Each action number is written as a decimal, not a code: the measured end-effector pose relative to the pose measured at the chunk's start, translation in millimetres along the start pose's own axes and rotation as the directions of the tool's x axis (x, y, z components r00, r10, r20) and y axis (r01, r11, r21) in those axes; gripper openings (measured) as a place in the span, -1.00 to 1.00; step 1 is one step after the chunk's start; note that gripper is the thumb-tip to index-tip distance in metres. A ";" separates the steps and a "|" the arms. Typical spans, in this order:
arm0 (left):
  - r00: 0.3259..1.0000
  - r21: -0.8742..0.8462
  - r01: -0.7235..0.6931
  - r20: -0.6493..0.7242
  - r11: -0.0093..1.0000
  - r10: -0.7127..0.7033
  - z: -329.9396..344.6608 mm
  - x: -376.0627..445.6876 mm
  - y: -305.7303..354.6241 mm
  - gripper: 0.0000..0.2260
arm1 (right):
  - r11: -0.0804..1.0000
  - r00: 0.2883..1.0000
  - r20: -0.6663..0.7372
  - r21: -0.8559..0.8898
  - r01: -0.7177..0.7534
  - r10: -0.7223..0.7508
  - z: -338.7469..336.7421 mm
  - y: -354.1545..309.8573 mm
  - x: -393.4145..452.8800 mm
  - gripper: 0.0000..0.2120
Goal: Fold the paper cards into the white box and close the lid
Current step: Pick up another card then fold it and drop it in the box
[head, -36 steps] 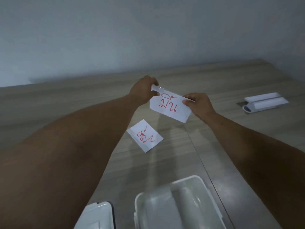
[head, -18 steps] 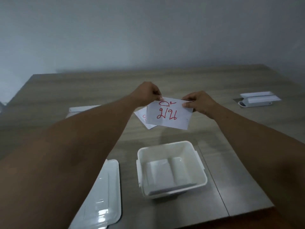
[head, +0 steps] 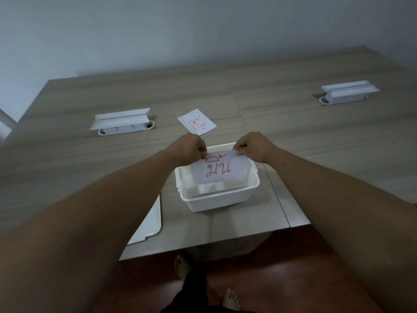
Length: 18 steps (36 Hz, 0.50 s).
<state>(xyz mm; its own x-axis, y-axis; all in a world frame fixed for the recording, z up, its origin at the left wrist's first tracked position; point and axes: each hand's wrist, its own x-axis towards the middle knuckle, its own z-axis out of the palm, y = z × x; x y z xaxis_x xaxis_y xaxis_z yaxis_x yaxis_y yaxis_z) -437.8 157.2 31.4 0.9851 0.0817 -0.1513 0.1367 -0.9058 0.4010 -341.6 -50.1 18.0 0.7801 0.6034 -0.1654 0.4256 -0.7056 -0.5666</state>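
Observation:
A white paper card (head: 217,169) with red writing hangs over the open white box (head: 216,197). My left hand (head: 190,150) pinches its top left corner and my right hand (head: 253,146) pinches its top right corner. The card's lower edge dips inside the box, where folded white paper lies on the bottom. A second card (head: 197,121) with red writing lies flat on the table beyond the box. The box's white lid (head: 150,224) lies to the left of the box, partly hidden by my left forearm.
The wooden table (head: 293,136) has two raised white socket units, one at the far left (head: 121,122) and one at the far right (head: 348,92). Its near edge runs just in front of the box. Bare feet (head: 181,266) stand on the red floor below.
Both hands have carried the card back towards me and down, from above the table to over the box. The view has tilted down, and the second card now lies beyond the hands.

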 end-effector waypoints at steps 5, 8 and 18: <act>0.993 0.034 0.011 0.119 0.999 -0.015 22.4 -15.4 1.3 -0.77 | 0.997 0.994 0.113 -0.081 0.015 -0.006 22.9 12.6 -16.5 -0.77; 0.981 0.056 0.015 0.192 0.998 -0.025 34.7 -22.4 -1.3 -0.78 | 0.996 0.985 0.174 -0.091 0.017 0.000 36.4 15.7 -22.0 -0.77; 0.913 0.039 0.050 0.403 0.998 -0.061 62.0 -27.8 -19.8 -0.79 | 0.981 0.939 0.341 -0.191 0.031 0.037 58.8 15.7 -27.9 -0.74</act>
<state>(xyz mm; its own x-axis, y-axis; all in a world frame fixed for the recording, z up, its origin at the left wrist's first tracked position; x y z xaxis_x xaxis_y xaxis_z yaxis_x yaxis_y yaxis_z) -474.4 147.1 -28.3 0.8491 -0.0375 -0.5269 0.1811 -0.9164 0.3570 -383.7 -56.1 -33.7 0.5922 0.6673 -0.4516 0.5291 -0.7448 -0.4066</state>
